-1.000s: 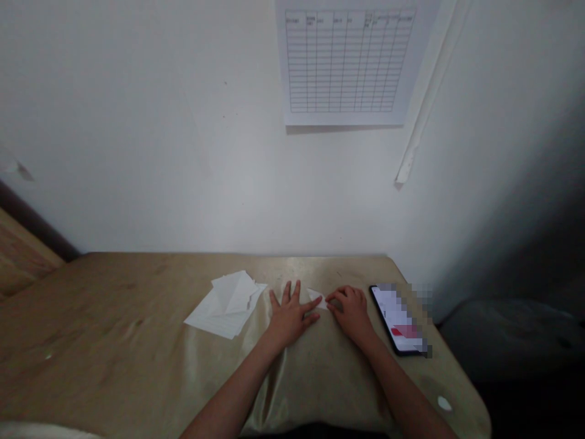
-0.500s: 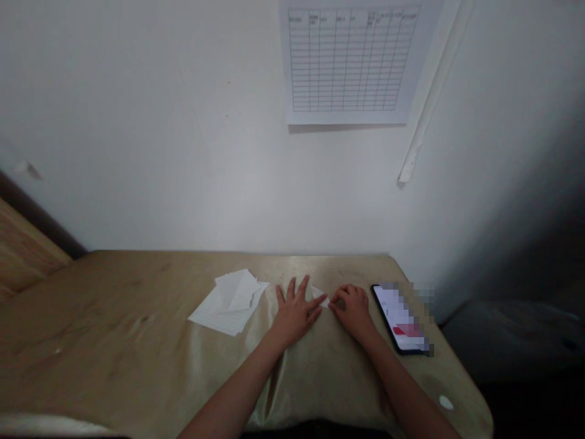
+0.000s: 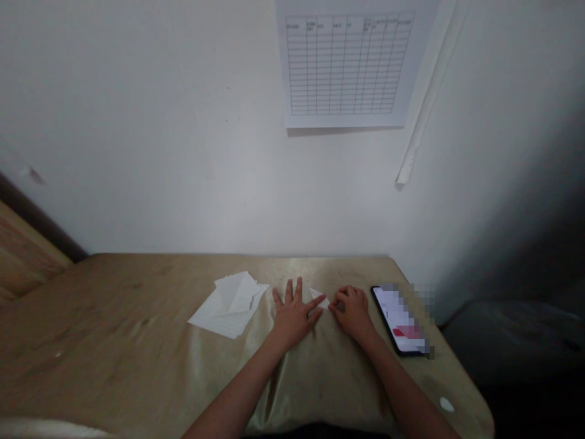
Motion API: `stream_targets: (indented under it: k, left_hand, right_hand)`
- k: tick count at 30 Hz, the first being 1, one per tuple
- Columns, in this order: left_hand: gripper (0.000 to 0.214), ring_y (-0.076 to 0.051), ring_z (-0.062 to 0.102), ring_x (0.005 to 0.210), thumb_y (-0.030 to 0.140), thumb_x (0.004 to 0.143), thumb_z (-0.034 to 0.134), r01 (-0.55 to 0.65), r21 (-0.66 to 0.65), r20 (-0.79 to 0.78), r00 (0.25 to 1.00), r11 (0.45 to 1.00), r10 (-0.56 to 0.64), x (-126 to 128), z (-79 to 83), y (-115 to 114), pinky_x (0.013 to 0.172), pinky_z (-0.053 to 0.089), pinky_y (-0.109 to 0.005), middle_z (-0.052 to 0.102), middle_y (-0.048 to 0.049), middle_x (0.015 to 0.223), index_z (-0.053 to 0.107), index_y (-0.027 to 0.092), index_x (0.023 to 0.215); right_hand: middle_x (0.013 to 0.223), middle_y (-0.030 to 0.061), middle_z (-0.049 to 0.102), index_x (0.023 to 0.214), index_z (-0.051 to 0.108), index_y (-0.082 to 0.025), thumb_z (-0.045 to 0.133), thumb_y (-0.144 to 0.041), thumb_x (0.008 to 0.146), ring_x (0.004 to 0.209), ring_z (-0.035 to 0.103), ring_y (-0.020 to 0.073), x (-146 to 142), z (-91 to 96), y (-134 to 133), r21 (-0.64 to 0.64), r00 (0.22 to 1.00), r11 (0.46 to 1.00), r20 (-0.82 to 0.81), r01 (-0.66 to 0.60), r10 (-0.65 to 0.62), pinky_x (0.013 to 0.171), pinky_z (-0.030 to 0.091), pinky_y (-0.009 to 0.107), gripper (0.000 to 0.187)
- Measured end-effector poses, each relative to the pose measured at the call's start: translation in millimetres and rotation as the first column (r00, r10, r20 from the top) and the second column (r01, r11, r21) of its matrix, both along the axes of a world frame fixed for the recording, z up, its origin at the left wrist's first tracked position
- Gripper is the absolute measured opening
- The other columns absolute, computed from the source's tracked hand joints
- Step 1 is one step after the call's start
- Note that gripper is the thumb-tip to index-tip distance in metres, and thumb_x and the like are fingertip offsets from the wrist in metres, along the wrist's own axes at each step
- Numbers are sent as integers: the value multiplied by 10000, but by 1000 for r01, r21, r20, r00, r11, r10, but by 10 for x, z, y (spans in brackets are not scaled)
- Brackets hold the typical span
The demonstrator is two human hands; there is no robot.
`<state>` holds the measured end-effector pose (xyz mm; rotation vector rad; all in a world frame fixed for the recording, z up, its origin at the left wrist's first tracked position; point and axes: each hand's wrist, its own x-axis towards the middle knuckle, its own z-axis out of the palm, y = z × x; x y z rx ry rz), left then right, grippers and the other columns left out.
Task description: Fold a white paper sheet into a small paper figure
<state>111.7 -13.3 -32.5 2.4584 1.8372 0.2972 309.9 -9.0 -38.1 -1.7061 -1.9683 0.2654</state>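
A small piece of white paper (image 3: 320, 299) lies on the covered table between my two hands, partly hidden by fingers. My left hand (image 3: 292, 314) rests flat with fingers spread, its thumb and index finger on the paper's left part. At the paper's right corner, my right hand (image 3: 351, 310) has its thumb and fingertips pinched together on the edge. Left of my left hand sits a stack of white paper sheets (image 3: 219, 320), with a folded sheet (image 3: 236, 291) on top.
A smartphone (image 3: 397, 323) with a lit screen lies right of my right hand. The table (image 3: 137, 341) has a wrinkled tan cover and meets a white wall (image 3: 183, 183). A printed chart (image 3: 342, 73) hangs there. A small white scrap (image 3: 446, 404) lies near the right edge.
My left hand has shifted very slightly left, showing a bit more of the small paper. My right hand keeps its pinch at the corner. The camera view has tilted a little.
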Motion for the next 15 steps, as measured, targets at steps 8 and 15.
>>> stream_targets:
  k: [8,15]
  left_hand:
    - [509,-463,108,1561,735,947,369,-42,22,-8,999,999,42,21,24,-37,1154,17,-790,124,58,1726,435,601,1434]
    - [570,-475,133,1553,788,909,376,-100,-10,-10,995,995,100,11,60,-17,1142,0,-797,186,7,1717,444,587,1438]
  right_hand:
    - [1125,62,648,837,724,-257,706,-278,863,1154,511,276,-4,4,-4,7,1000,1000,-6,-4,4,1082,310,439,38]
    - [1132,64,649,841,730,-262,703,-293,860,1147,519,274,-7,-2,5,1,1000,1000,23,3,-3,1063,325,433,45]
